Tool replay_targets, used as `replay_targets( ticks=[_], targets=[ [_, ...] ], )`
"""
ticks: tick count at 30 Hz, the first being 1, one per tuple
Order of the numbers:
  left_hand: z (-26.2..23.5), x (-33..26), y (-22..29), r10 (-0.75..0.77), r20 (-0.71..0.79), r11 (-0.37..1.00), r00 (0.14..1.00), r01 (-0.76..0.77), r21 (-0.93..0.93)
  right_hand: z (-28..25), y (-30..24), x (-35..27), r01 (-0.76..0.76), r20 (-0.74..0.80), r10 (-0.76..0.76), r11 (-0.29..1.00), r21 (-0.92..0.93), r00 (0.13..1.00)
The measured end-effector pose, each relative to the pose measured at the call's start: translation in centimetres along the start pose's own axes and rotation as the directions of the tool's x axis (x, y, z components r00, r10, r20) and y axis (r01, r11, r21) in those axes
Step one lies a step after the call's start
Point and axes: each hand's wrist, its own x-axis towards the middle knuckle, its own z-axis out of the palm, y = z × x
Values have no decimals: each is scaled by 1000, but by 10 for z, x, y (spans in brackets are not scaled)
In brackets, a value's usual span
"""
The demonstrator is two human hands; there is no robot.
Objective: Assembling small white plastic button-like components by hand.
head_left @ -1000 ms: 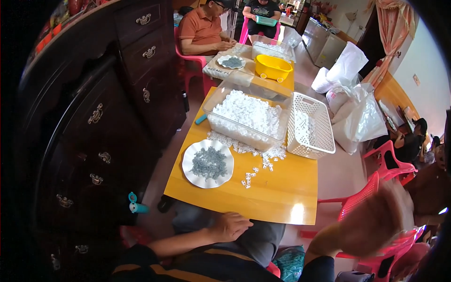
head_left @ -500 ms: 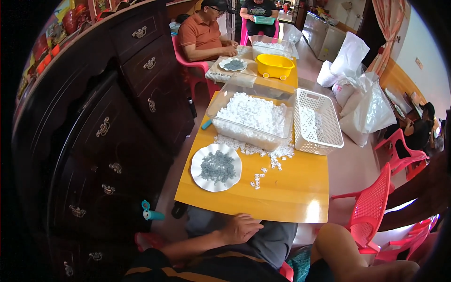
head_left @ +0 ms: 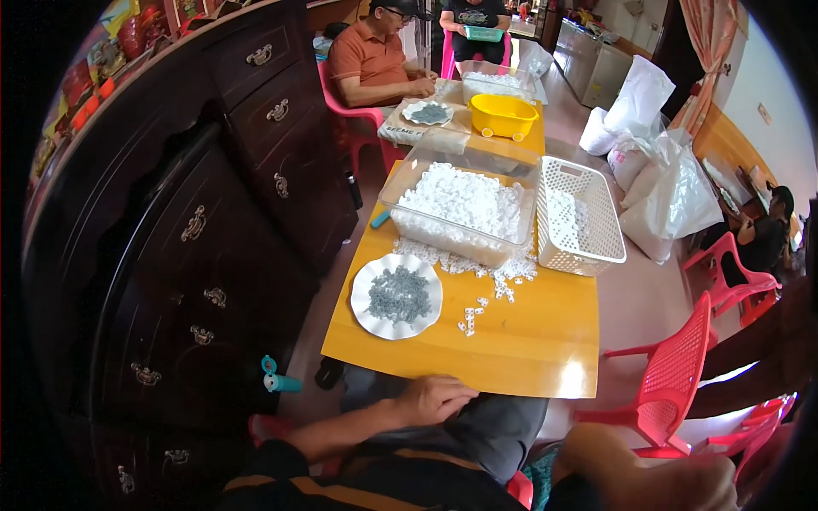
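My left hand (head_left: 436,399) is by the near edge of the table, above my lap. Its fingers are curled together, and anything inside them is hidden. At the lower right, my right hand (head_left: 694,484) is out to the side, away from the table, too smeared for its fingers to be read. Closest on the tabletop is a white scalloped plate (head_left: 364,316) heaped with small grey pieces (head_left: 399,294). Several small white plastic pieces (head_left: 469,322) lie loose to its right. Behind them stands a clear bin (head_left: 452,236) full of the same white pieces.
Right of the bin stands a white perforated basket (head_left: 588,264). Farther back are a yellow wheeled tub (head_left: 503,117) and two seated people, one in an orange shirt (head_left: 368,64). A red plastic chair (head_left: 669,375) and plastic sacks (head_left: 669,196) are on the right; dark drawers (head_left: 162,281) flank the left.
My right arm has shifted down and slightly left. My left hand stays at the table edge with its fingers curled. The whole view has moved a little.
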Motion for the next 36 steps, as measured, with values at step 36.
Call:
replay_targets(
  ticks=[36],
  targets=[
    [-118, 345, -176, -615, 202, 460, 763, 138, 877, -135, 118, -273, -645, -65, 897, 263, -718, 438]
  ],
)
